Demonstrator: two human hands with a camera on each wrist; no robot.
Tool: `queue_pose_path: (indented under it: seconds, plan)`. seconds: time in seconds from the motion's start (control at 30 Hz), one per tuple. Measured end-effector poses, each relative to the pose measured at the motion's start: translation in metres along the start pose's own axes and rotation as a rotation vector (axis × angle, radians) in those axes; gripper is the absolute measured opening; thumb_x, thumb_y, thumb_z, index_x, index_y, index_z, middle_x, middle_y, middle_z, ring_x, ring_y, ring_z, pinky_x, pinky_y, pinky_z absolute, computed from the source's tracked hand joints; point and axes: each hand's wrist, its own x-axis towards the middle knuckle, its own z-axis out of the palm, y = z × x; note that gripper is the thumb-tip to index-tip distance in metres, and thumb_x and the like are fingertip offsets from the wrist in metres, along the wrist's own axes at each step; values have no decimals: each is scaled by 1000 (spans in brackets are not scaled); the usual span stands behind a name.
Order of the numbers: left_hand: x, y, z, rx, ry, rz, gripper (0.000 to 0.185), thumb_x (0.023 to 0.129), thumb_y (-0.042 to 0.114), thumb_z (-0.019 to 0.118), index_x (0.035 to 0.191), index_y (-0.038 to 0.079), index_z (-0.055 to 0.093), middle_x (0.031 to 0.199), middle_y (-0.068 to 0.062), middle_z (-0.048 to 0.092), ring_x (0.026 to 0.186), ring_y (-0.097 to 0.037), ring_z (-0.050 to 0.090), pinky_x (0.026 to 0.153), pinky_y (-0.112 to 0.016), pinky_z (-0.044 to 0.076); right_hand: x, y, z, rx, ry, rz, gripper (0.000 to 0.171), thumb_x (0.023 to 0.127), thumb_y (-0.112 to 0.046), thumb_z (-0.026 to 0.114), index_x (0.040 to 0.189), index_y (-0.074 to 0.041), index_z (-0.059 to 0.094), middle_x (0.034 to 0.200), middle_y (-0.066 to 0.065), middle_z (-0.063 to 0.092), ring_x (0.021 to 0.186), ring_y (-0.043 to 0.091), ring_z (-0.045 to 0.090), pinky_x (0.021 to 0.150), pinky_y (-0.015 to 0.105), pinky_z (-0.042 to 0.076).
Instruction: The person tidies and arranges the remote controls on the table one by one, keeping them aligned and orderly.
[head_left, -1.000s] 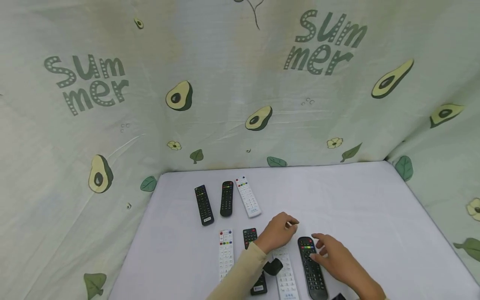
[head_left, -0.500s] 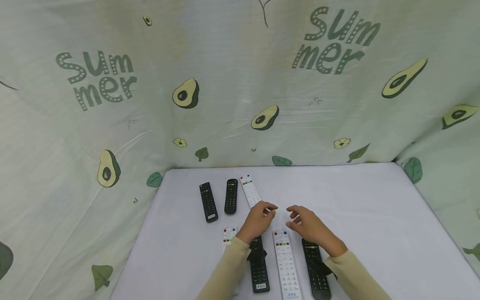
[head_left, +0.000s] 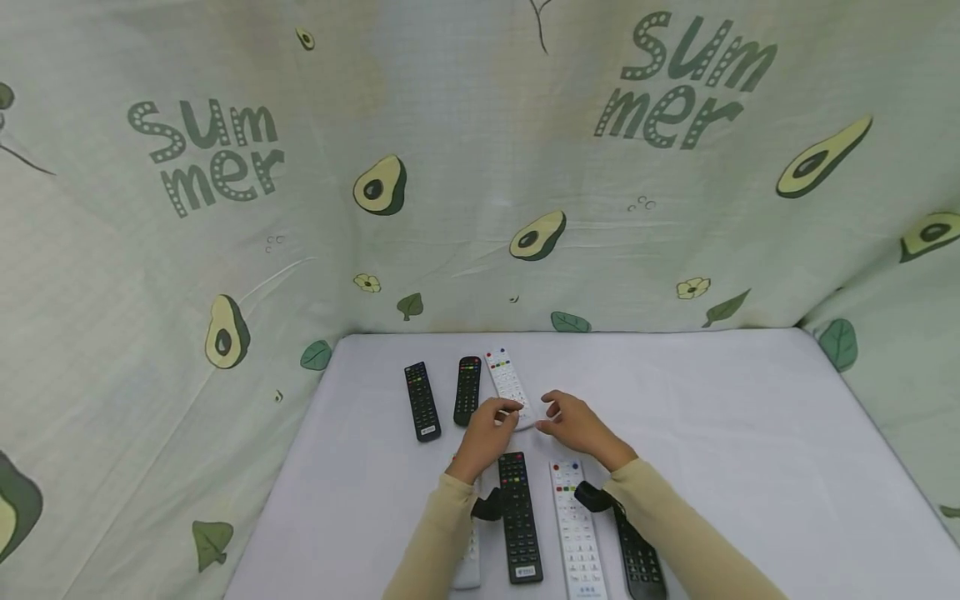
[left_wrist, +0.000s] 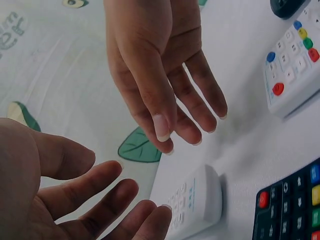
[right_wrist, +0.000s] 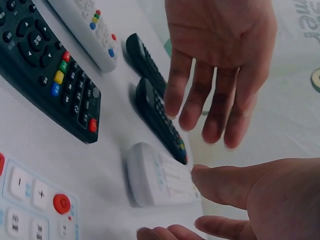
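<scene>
Both hands hover over the table with relaxed fingers, holding nothing. In the head view my left hand (head_left: pixel 483 437) is at the near end of the back-row white remote control (head_left: pixel 506 377), overlapping its lower left edge. My right hand (head_left: pixel 579 427) stays just right of that same remote, fingertips pointing left toward it. In the left wrist view the white remote (left_wrist: pixel 197 202) lies beyond the left fingers (left_wrist: pixel 112 200), with bare space between the two hands. From the right wrist the white remote (right_wrist: pixel 157 177) shows flat on the cloth, close to the right thumb (right_wrist: pixel 225 185).
Left of the back white remote lie two black remotes, the nearer one (head_left: pixel 467 387) and the farther one (head_left: pixel 422 402). In front are a black remote (head_left: pixel 520 521), a white remote (head_left: pixel 576 533), another black one (head_left: pixel 641 562) and a sleeve-covered white one (head_left: pixel 470 562). A printed curtain (head_left: pixel 465 167) hangs behind.
Both hands have moved from the front-row remotes up and left to the back white remote. The front remotes stay in their row as the head view shifts slightly.
</scene>
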Motion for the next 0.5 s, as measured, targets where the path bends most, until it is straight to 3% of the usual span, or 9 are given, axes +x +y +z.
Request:
queue_pose_path:
  seconds: [0.5]
  plan:
    - [4, -19, -18, 4, 74, -60, 26, 107, 12, 57, 128, 3, 70, 128, -14, 68, 110, -26, 64, 90, -42, 56, 36, 4, 26, 27, -7, 68, 55, 93, -15, 81, 134, 13, 56, 96, 15, 66, 80, 22, 60, 69, 34, 53]
